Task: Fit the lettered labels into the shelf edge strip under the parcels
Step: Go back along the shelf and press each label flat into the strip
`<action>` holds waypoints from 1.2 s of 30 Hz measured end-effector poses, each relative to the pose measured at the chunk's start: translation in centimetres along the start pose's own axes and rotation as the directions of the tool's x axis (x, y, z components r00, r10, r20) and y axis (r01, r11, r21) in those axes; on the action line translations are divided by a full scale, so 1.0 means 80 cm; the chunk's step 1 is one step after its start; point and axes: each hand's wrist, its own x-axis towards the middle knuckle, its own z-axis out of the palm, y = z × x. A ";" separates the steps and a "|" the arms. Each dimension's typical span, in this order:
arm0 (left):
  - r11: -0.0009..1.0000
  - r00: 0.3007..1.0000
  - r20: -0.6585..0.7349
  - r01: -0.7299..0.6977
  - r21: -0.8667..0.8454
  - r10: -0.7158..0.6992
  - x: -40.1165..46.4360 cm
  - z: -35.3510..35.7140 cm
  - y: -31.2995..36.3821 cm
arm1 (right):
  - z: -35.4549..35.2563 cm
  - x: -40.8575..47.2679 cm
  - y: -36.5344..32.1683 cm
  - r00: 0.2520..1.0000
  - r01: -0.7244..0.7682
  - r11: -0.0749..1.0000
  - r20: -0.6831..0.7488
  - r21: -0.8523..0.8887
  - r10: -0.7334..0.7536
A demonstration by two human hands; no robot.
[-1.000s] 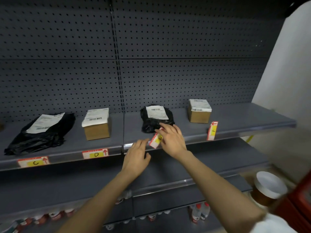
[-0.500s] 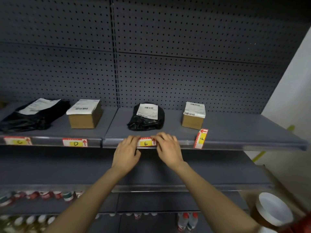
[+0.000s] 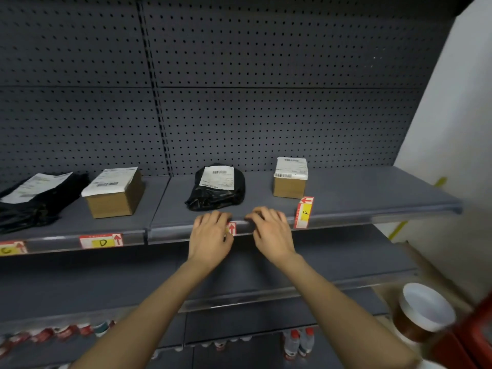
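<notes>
The shelf edge strip [image 3: 346, 220] runs along the front of the grey shelf with the parcels. Labels C [image 3: 12, 248] and D [image 3: 101, 241] sit flat in it at left. The E label [image 3: 232, 229] lies in the strip under the middle black bag parcel [image 3: 217, 189]; only its red arrow end shows. My left hand [image 3: 210, 233] covers the rest of it, fingers pressing it. My right hand [image 3: 271, 230] rests on the strip just right of the label, holding nothing. The F label [image 3: 304, 212] stands on end in the strip below the right box parcel [image 3: 290, 179].
A second black bag [image 3: 34, 198] and a cardboard box [image 3: 114, 193] lie on the shelf at left. Below are two more grey shelves, then bottles [image 3: 298, 342]. A brown jar with a white lid [image 3: 423, 312] sits at lower right, next to something red. A white wall is on the right.
The E label went from tilted in my right hand into the strip. My left hand has slid over it and my right hand has shifted right off it.
</notes>
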 end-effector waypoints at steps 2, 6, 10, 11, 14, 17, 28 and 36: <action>0.999 0.999 0.021 -0.038 -0.034 0.039 0.006 0.007 0.023 | -0.012 -0.004 0.017 1.000 -0.011 0.998 0.002 -0.065 0.011; 0.990 0.992 0.030 -0.119 -0.073 0.121 0.017 0.022 0.065 | -0.039 -0.008 0.057 0.996 -0.081 0.986 -0.039 -0.145 0.076; 0.987 0.993 0.035 -0.110 -0.114 0.115 0.030 0.037 0.099 | -0.060 -0.011 0.103 0.982 -0.189 0.974 -0.047 -0.129 0.184; 0.987 0.994 0.037 -0.094 -0.131 0.099 0.033 0.042 0.108 | -0.064 -0.014 0.114 0.977 -0.212 0.971 -0.039 -0.115 0.208; 0.984 0.998 0.049 -0.026 -0.176 0.035 0.042 0.054 0.133 | -0.074 -0.024 0.144 0.968 -0.249 0.966 -0.017 -0.067 0.249; 0.983 0.999 0.045 0.011 -0.182 -0.002 0.047 0.066 0.158 | -0.081 -0.035 0.172 0.958 -0.287 0.956 -0.011 0.062 0.288; 0.987 0.995 0.011 0.103 -0.124 -0.102 0.042 0.080 0.193 | -0.067 -0.032 0.203 0.973 -0.219 0.953 -0.028 0.209 0.230; 0.992 0.998 0.027 0.062 -0.113 -0.059 0.048 0.071 0.184 | -0.057 -0.014 0.199 0.981 -0.189 0.953 -0.003 0.235 0.195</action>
